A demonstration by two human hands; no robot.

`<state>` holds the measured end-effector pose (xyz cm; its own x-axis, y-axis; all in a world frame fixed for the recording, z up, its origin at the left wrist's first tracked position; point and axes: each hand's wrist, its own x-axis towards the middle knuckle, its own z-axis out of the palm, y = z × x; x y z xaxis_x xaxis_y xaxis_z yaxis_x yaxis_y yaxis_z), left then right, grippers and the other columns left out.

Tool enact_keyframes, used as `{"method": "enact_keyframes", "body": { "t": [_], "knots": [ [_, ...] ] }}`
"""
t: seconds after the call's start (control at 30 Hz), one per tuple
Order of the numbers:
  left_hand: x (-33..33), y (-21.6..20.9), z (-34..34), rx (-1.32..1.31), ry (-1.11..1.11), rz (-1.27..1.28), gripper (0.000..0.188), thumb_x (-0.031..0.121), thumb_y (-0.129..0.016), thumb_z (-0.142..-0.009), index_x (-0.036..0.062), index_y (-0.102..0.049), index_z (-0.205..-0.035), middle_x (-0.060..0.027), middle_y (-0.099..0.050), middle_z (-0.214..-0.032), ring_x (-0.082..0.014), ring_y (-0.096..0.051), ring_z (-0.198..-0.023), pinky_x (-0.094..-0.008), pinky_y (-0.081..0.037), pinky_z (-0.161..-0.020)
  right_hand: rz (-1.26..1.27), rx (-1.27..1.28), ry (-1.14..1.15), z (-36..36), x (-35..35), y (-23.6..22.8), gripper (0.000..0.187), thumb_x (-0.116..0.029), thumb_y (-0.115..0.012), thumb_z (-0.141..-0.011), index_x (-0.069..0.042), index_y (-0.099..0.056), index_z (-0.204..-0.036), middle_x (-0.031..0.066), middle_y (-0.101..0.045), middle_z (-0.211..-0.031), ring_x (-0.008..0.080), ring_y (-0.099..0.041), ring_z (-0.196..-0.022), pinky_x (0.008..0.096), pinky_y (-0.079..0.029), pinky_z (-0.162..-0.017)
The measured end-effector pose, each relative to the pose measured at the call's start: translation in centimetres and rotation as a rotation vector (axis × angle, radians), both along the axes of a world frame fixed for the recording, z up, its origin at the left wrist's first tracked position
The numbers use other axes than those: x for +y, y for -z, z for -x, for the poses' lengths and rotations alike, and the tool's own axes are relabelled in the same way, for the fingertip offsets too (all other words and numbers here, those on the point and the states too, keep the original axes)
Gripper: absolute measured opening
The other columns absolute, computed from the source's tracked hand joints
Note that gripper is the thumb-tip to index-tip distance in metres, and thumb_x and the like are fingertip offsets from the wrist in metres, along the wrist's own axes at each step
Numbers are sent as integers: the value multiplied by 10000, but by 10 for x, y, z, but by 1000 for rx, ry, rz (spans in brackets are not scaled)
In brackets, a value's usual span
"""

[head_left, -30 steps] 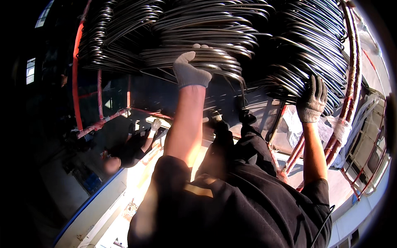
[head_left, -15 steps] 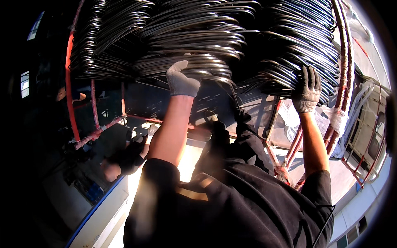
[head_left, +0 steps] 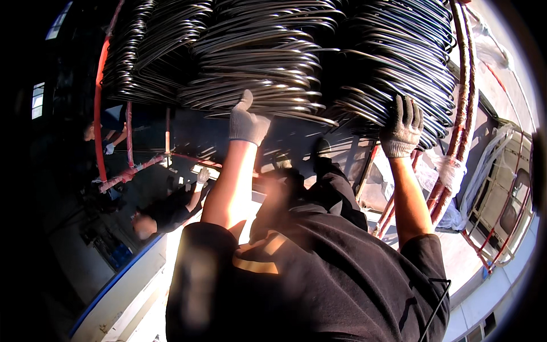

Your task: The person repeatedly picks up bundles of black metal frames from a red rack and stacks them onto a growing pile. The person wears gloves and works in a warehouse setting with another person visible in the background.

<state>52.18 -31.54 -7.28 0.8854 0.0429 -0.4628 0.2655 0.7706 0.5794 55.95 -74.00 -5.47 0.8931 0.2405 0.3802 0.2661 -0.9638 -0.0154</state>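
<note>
Large coils of dark, shiny metal wire hang side by side across the top of the view. My left hand [head_left: 249, 124], in a pale knit glove, is at the lower edge of the middle wire coil [head_left: 262, 74]. Its thumb points up over the wires and its fingers curl out of sight beneath them, closed on the coil. My right hand [head_left: 401, 125], gloved with a dark finger side, lies against the lower part of the right wire coil [head_left: 404, 62]. Its fingers are stretched upward and spread, pressing on the wires without wrapping round them.
Wrapped red bars [head_left: 464, 102] stand beside the right coil, with clear plastic film [head_left: 450, 171] round them. A red post [head_left: 100, 108] rises at left. Below on the left are a co-worker [head_left: 165, 214] with a gloved hand and another person [head_left: 111, 125]. A blue-edged panel [head_left: 122, 285] slants at lower left.
The view has shifted slightly. Both hands stay at their coils; my right hand sits a little further left and lower. The middle coil's lowest wires now stretch further right. More of the far-left person shows.
</note>
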Motion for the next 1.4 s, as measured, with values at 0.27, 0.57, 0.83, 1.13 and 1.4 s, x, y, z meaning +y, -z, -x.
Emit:
{"method": "enact_keyframes", "body": {
  "t": [0.27, 0.57, 0.83, 1.13, 1.4],
  "knots": [
    [3, -40, -13, 276, -177, 15, 359, 226, -679, -1056, 5, -611, -1331, -153, -664, -1293, -300, -639, -1220, -514, -478, -1155, -51, -7, 4, 1, -1, 0, 804, -128, -731, -746, -121, -537, -1526, 150, -540, -1529, 365, -477, -1438, 543, -324, -1232],
    [19, -43, -33, 320, -94, 82, 416, 107, -625, -1058, 17, -526, -1452, -168, -584, -1443, -356, -544, -1369, -593, -356, -1242, -8, -38, 23, 3, 5, -3, 763, -97, -695, -763, -108, -536, -1509, 154, -547, -1508, 371, -479, -1436, 537, -337, -1224],
    [25, -47, -28, 337, -116, 110, 430, 135, -663, -1041, 88, -553, -1454, -125, -561, -1506, -329, -509, -1415, -583, -357, -1223, -19, -18, 39, 7, 7, -4, 788, -114, -717, -759, -95, -518, -1521, 175, -532, -1527, 374, -462, -1454, 536, -313, -1240],
    [25, -36, 13, 342, -177, 101, 706, 327, -697, -1045, 37, -354, -1589, -215, -306, -1684, -427, -332, -1540, -609, -349, -1238, -30, 44, 34, 22, 9, -16, 792, -168, -724, -799, -84, -477, -1547, 188, -507, -1544, 392, -426, -1474, 567, -265, -1265],
    [35, -21, 17, 223, -139, 72, 1016, 399, -751, -996, 8, -100, -1670, -321, 38, -1747, -480, -135, -1614, -594, -392, -1219, -33, 29, -19, 28, 17, -35, 733, -163, -694, -869, -78, -462, -1559, 187, -505, -1560, 378, -432, -1482, 555, -271, -1267]
  ]
}}
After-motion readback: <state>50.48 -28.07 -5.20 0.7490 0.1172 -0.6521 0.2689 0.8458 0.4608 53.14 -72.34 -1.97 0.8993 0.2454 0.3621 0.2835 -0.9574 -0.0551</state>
